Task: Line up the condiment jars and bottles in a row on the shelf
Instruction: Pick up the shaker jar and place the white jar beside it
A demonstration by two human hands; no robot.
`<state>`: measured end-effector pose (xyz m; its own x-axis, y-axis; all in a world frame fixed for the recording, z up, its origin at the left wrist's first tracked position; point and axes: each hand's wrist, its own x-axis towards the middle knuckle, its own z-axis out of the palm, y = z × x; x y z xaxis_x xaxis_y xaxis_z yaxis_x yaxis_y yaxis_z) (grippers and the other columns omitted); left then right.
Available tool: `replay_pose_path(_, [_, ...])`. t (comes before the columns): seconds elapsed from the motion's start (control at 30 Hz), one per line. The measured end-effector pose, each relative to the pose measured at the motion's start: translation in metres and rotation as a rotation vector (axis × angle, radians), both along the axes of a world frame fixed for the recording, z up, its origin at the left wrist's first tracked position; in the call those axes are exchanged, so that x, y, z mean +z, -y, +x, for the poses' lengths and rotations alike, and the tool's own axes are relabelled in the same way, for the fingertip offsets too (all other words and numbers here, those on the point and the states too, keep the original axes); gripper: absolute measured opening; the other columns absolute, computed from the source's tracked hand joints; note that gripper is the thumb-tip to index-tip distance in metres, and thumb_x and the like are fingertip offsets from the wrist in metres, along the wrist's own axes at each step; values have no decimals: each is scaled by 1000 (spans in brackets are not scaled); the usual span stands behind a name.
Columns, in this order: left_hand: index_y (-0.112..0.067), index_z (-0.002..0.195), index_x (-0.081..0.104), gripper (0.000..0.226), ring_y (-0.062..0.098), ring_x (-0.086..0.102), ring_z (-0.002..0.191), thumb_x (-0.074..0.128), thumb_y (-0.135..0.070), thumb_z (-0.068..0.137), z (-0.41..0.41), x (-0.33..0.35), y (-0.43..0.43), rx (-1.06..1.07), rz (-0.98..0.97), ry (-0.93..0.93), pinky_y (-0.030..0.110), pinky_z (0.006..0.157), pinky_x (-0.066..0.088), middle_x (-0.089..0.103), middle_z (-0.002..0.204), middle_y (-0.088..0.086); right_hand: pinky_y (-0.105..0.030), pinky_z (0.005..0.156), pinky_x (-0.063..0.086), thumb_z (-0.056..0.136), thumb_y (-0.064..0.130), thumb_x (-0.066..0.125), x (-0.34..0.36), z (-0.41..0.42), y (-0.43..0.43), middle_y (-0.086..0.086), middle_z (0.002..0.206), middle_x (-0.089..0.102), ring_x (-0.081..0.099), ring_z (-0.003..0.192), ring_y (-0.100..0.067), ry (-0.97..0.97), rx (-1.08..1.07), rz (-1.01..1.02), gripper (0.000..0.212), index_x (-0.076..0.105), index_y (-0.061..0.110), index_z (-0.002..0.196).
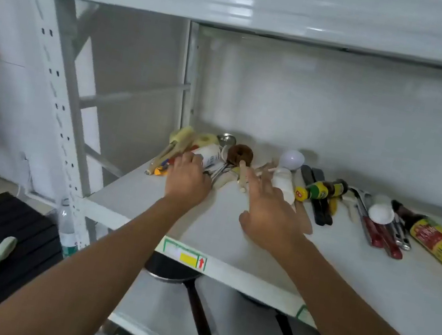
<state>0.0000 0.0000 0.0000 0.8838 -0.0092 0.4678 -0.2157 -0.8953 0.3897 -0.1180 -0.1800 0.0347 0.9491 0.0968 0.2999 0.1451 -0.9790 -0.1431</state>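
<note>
On the white shelf (pixel 231 239) a white jar (pixel 209 156) lies on its side among utensils at the back left. A small dark bottle with a yellow cap (pixel 321 190) lies on its side at the middle. A large dark sauce bottle with a yellow label (pixel 441 242) lies at the right. A white bottle (pixel 284 183) lies just beyond my right fingers. My left hand (pixel 187 180) reaches the clutter beside the white jar, fingers curled; whether it grips anything is hidden. My right hand (pixel 270 216) hovers open, fingers spread, near the white bottle.
Wooden spoons (pixel 173 150), a brown round brush (pixel 240 155), a white bulb-like object (pixel 292 159), knives (pixel 316 201) and red-handled tools (pixel 384 235) crowd the shelf's back. Two black pans (pixel 192 294) sit on the shelf below. The upper shelf beam (pixel 270 6) hangs overhead.
</note>
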Motion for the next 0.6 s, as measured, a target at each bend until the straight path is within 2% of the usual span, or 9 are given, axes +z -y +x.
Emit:
replay_pose_path(0.1, [-15, 150, 44, 58, 41, 38, 140, 56, -36, 97, 45, 8, -2, 112, 115, -98, 52, 112, 33, 47, 148, 20, -38, 83, 47, 90, 16, 60, -13, 22, 5, -12, 171, 15, 43, 137, -34, 6, 20, 66, 97, 3, 33, 166])
replay_pose_path(0.17, [-18, 155, 38, 68, 39, 39, 141, 57, -48, 96, 73, 11, -9, 152, 130, -210, 52, 113, 32, 47, 150, 20, -40, 91, 50, 91, 16, 59, -23, 33, 6, -12, 171, 16, 42, 139, -33, 14, 53, 57, 93, 6, 30, 166])
replay_pose_path(0.27, [-18, 145, 48, 71, 36, 56, 125, 62, -59, 89, 96, 3, -19, 160, 138, -234, 49, 105, 39, 62, 133, 16, -41, 96, 52, 94, 18, 57, -28, 41, 8, -9, 171, 17, 41, 140, -31, 34, 74, 71, 86, 10, 27, 165])
replay_pose_path(0.37, [-22, 141, 50, 79, 34, 60, 116, 63, -71, 81, 106, -2, -26, 152, 181, -218, 47, 99, 41, 66, 122, 12, -39, 98, 50, 95, 17, 56, -33, 46, 11, -7, 170, 21, 42, 140, -29, 31, 99, 102, 81, 18, 27, 165])
replay_pose_path(0.5, [-18, 120, 63, 59, 30, 62, 103, 67, -63, 82, 109, -5, -26, 135, 230, -123, 43, 93, 41, 67, 106, 9, -40, 101, 51, 95, 18, 55, -34, 47, 12, -6, 170, 24, 41, 141, -28, 34, 101, 136, 78, 20, 28, 164])
replay_pose_path(0.6, [-17, 124, 62, 51, 33, 62, 105, 71, -48, 85, 105, 1, -25, 82, 207, -37, 44, 96, 46, 65, 117, 11, -40, 101, 51, 95, 19, 56, -31, 42, 11, -4, 169, 25, 43, 140, -27, 46, 98, 140, 78, 21, 28, 164])
